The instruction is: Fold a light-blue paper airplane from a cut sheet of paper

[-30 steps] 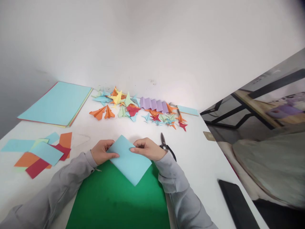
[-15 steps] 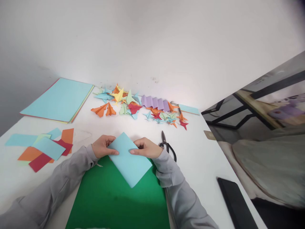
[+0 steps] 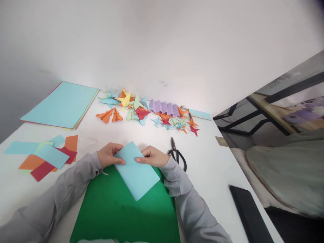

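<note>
A light blue sheet of paper (image 3: 138, 177) is held at a slant over a green sheet (image 3: 124, 216) on the table. My left hand (image 3: 110, 155) pinches its upper left edge, thumb on top and fingers underneath. On the upper right edge, my right hand (image 3: 153, 157) grips the same paper, with the thumb lying across its face. The fingers behind the paper are partly hidden. Black-handled scissors (image 3: 178, 156) lie just beyond my right wrist, blades pointing away from me.
Loose coloured paper rectangles (image 3: 52, 155) overlap at the left, below a stack of large sheets (image 3: 63, 106). Folded paper figures (image 3: 136, 104) and a purple pleated strip (image 3: 164, 108) line the wall. A black flat device (image 3: 249, 212) lies near the table's right edge.
My right thumb has slid slightly left across the blue paper. The paper's lower corner has turned a little to the left, and the view has shifted slightly.
</note>
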`<state>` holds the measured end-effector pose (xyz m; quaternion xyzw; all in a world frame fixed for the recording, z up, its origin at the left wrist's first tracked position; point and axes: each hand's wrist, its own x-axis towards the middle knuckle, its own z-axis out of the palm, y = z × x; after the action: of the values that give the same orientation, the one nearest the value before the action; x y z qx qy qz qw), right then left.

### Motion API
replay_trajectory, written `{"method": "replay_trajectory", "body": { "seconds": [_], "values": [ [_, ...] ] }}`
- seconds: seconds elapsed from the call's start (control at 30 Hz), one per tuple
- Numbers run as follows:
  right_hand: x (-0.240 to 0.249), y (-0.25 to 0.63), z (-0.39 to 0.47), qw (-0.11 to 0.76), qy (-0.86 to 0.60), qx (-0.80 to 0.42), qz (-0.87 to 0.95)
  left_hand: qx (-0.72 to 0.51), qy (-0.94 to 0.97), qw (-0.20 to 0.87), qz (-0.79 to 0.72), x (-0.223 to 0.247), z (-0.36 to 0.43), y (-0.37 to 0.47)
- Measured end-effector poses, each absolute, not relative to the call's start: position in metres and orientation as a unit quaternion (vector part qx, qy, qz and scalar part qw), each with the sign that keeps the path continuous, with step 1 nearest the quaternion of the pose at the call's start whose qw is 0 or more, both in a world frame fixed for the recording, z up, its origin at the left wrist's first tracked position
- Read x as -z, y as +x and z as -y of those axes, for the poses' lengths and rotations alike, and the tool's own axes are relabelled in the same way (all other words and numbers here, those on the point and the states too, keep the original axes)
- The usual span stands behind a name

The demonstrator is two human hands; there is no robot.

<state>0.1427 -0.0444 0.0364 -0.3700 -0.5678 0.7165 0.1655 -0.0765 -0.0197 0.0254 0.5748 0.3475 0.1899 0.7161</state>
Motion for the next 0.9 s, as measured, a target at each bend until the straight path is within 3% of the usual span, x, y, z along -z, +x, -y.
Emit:
{"method": "replay_trajectory", "body": {
  "seconds": [0.3, 0.57, 0.9],
  "values": [
    [-0.027, 0.141, 0.045, 0.218, -0.382, -0.754, 0.489, -0.195, 0.562, 0.719, -0.359, -0.029, 0.020, -0.074],
    [-0.020, 0.138, 0.044, 0.329, -0.424, -0.723, 0.435, -0.351, 0.463, 0.646, -0.495, -0.027, 0.020, -0.065],
    [-0.020, 0.137, 0.043, 0.332, -0.427, -0.724, 0.428, -0.373, 0.442, 0.645, -0.499, -0.026, 0.022, -0.065]
  ]
}}
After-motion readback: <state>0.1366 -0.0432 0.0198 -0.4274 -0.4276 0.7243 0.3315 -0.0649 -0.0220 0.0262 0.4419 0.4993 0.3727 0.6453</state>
